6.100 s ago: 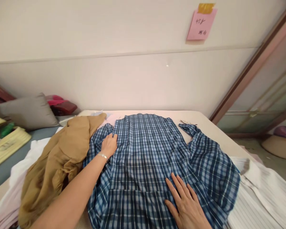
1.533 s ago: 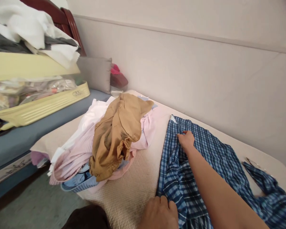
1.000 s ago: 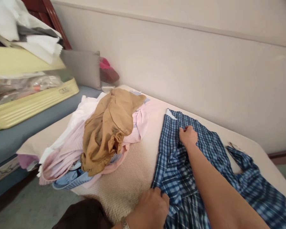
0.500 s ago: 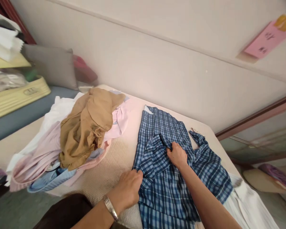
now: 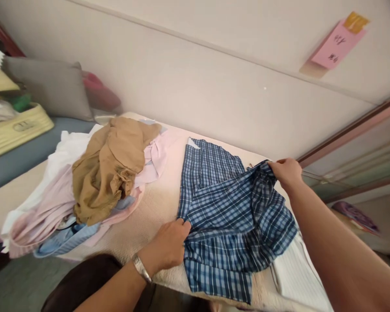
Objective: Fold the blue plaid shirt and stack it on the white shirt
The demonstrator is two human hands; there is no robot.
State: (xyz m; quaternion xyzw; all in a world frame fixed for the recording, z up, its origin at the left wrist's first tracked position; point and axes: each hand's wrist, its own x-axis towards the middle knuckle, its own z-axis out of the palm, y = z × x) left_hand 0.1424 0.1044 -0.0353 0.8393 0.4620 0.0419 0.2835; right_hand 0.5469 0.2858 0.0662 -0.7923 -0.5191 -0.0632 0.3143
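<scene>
A blue plaid shirt [image 5: 221, 203] lies partly folded on the cream bed-like surface. At its left edge my left hand [image 5: 170, 242] is closed, pinching the cloth; a silver bracelet circles that wrist. My right hand [image 5: 286, 174] grips another part of the shirt at the far right and holds it raised, so the fabric is drawn taut between both hands. Bunched folds hang below the right hand. A white patch shows at the shirt's far left corner. The tips of my right fingers are partly hidden by cloth.
To the left is a pile of clothes with a brown garment [image 5: 113, 160] on top and a light blue one [image 5: 68, 240] below. White striped fabric [image 5: 297, 271] lies at the near right. Behind stand a pale wall [image 5: 182, 73], a grey cushion [image 5: 52, 86] and a yellow basket [image 5: 19, 132].
My right hand has moved right and away from me, pulling a shirt part from the middle across to the right side. My left hand stays at the left edge. The view has shifted slightly.
</scene>
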